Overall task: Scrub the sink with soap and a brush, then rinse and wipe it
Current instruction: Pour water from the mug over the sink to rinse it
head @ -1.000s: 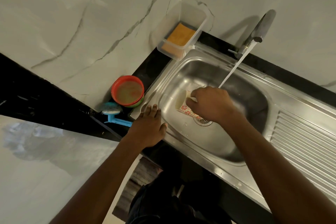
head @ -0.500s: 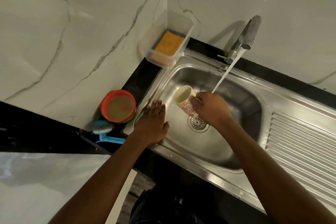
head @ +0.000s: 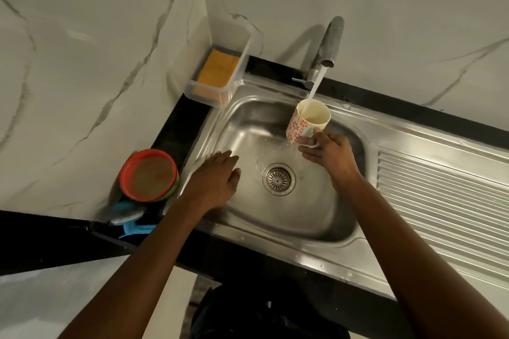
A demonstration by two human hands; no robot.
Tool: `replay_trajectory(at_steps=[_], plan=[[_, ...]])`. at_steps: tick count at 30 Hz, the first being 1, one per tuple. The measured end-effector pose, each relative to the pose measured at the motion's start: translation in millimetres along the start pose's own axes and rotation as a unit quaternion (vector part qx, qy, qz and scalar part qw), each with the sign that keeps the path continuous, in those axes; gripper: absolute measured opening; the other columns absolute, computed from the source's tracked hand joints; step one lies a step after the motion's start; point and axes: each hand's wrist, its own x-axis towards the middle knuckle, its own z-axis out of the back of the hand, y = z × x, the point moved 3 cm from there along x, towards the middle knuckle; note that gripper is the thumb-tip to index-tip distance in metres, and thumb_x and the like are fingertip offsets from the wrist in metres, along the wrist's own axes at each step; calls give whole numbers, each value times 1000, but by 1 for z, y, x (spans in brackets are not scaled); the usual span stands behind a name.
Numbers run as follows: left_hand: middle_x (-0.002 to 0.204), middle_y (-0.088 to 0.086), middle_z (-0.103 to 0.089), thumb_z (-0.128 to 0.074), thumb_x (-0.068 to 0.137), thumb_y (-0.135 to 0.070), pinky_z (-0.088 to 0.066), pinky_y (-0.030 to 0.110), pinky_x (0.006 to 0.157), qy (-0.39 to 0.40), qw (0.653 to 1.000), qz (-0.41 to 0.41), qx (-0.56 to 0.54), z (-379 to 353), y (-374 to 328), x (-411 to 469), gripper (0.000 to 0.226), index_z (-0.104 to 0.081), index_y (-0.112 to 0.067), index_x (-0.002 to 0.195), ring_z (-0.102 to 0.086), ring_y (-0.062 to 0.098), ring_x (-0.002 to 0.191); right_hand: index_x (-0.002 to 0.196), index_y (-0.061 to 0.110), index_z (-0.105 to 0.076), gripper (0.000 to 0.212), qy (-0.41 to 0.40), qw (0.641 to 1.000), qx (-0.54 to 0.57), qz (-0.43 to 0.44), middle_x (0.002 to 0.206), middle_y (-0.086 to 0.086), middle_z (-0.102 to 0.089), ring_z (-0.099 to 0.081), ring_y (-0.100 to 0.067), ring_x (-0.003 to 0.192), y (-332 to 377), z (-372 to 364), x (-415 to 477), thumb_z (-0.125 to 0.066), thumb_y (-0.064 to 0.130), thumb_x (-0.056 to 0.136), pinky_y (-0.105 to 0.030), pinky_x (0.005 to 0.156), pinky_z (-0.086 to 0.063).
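Note:
A steel sink with a round drain fills the middle of the view. Water runs from the tap into a white mug with red flowers. My right hand holds that mug by its handle, upright under the stream. My left hand rests flat with straight fingers on the sink's left wall and rim. A blue brush lies on the black counter to the left of the sink.
A clear plastic tub with an orange sponge sits in the back corner. Stacked red and green bowls stand left of the sink. A ribbed drainboard extends to the right. Marble walls close in at the back and left.
My right hand has lifted the mug from low in the basin up under the tap stream and turned it upright. My left hand has slid slightly into the basin.

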Motion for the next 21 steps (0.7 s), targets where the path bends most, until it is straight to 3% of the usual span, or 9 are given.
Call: replay_trajectory(at_steps=[4,8,21], plan=[[165,1,-43,-42,112,-36,-33,38,121,-26,999,1,-23,13,-11,-10,49,-46,-19,158,-38,22,153,101,0,-64,33,4,1000,20,17,109,-10,-79,-76,-25,103,6,3,-6,-49,27,110,-40,94,-61],[160,-2,-50,-43,112,-35,-38,35,116,-37,999,-4,-39,20,-25,-18,46,-51,-21,155,-44,19,148,95,4,-64,32,14,999,8,38,110,-11,-78,-76,-25,103,13,3,-10,-49,28,111,-41,96,-61],[150,-1,-61,-48,109,-32,-47,47,113,-64,994,13,-87,33,-17,-25,40,-60,-21,147,-57,22,137,104,0,-65,33,23,998,-4,62,108,-9,-79,-77,-25,101,28,-3,-14,-48,27,111,-41,95,-61]])
